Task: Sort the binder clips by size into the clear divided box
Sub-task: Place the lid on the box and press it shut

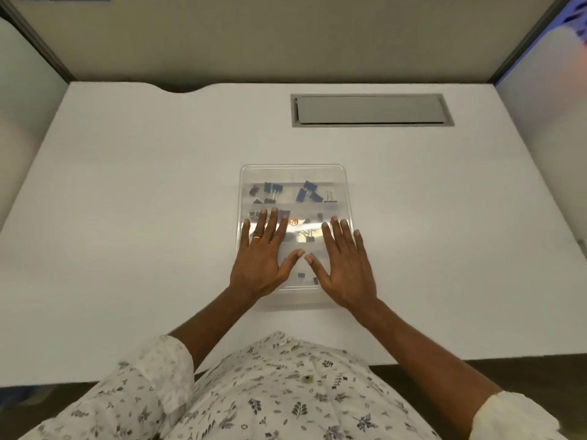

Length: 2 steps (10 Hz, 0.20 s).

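The clear divided box (344,185) lies in the middle of the white desk with its transparent lid down. Through the lid I see blue binder clips in the far left compartment (268,190), larger blue clips in the far right compartment (309,192), and smaller ones in the near compartments (301,276). My left hand (262,258) lies flat on the lid's left half, fingers spread, a ring on one finger. My right hand (343,265) lies flat on the right half. The thumbs almost meet at the centre. Neither hand holds anything.
A grey recessed cable hatch (371,110) is set into the desk at the back right. Partition walls enclose the desk at the back and on both sides. A small orange sticker (294,222) shows on the lid between my hands.
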Motion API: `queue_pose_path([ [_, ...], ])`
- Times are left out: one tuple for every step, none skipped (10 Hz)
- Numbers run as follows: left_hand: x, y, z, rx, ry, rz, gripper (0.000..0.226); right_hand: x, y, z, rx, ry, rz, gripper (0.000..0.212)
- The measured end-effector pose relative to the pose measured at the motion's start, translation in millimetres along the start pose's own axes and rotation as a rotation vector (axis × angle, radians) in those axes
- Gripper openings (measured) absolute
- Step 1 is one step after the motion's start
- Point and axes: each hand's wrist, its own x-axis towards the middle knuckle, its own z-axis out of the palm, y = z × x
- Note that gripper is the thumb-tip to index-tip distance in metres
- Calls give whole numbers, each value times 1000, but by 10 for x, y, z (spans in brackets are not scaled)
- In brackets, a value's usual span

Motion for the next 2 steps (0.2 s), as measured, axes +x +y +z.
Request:
queue_pose_path([
  [190,-78,-88,-46,-14,-37,80,290,13,-89,21,-33,5,81],
  [167,-119,-36,-143,19,-48,80,300,-20,-21,59,-30,-26,84],
])
